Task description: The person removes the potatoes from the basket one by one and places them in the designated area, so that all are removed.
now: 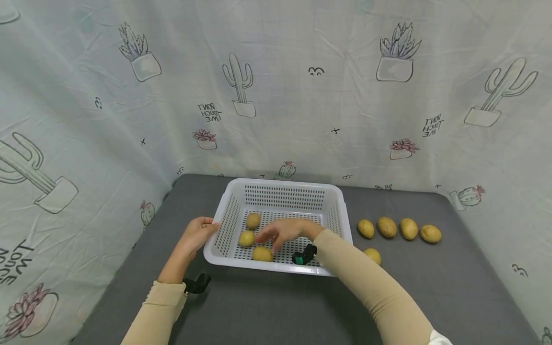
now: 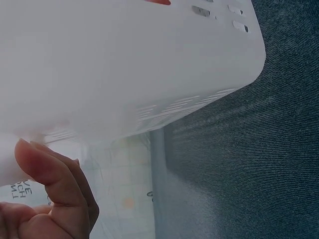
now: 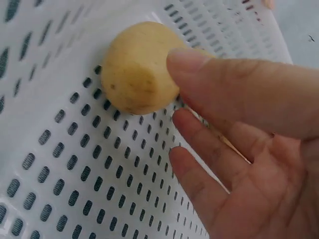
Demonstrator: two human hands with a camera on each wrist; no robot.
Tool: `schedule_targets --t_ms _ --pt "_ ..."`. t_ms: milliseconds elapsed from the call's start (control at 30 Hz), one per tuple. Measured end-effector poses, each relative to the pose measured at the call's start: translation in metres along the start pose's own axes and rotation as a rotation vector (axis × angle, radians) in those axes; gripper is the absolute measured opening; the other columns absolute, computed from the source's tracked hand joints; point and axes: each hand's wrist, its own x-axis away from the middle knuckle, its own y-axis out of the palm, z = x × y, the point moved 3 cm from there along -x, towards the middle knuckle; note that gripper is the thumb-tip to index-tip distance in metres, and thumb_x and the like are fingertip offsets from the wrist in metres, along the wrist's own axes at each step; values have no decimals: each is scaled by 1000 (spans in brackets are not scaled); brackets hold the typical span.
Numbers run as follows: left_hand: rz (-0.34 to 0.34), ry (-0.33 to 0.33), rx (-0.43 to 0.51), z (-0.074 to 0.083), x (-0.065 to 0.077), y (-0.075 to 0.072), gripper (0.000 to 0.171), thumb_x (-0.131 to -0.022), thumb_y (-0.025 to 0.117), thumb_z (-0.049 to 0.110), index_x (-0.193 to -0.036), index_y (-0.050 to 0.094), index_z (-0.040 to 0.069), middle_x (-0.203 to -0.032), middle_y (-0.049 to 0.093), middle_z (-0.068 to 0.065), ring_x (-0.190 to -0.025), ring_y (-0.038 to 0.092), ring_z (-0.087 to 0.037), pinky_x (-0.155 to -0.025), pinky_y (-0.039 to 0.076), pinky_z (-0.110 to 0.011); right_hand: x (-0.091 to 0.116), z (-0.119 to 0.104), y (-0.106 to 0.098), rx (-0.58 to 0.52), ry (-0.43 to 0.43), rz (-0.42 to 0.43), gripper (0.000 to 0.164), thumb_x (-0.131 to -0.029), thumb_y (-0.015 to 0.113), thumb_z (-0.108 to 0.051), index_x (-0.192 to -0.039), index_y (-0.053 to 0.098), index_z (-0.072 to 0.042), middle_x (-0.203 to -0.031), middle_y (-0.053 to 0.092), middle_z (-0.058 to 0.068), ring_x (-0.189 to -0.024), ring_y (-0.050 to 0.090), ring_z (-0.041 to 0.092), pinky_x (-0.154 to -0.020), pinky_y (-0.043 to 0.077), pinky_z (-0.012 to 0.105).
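Observation:
A white perforated plastic basket (image 1: 284, 268) stands on the grey table. My left hand (image 1: 199, 235) grips its left rim between thumb and fingers; the left wrist view shows the curled fingers (image 2: 55, 174) at the basket's edge. Inside the basket, toward the left, lie three potatoes: one at the back (image 1: 253, 221), a yellower one in the middle (image 1: 247, 238) and one near the front wall (image 1: 262, 254). My right hand (image 1: 289, 231) reaches into the basket beside them. Its fingers are spread and hold nothing; in the right wrist view a potato (image 3: 142, 69) lies just past the thumb tip.
Right of the basket, several potatoes lie in a row on the table, among them one brownish potato (image 1: 386, 227) and an end potato (image 1: 431, 234). Another potato (image 1: 373, 256) sits nearer, partly behind my right sleeve. A cactus-printed curtain (image 1: 284, 96) hangs behind the table.

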Motion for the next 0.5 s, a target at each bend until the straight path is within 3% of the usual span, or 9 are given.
schedule_targets --t_ms 500 --pt "1 -24 -1 3 3 1 38 -97 52 15 -122 48 -13 -103 65 -25 -81 65 -19 -69 50 -30 -8 -1 8 -36 -27 -85 61 -82 69 -2 -139 47 -7 -143 48 6 -130 45 14 -104 39 31"
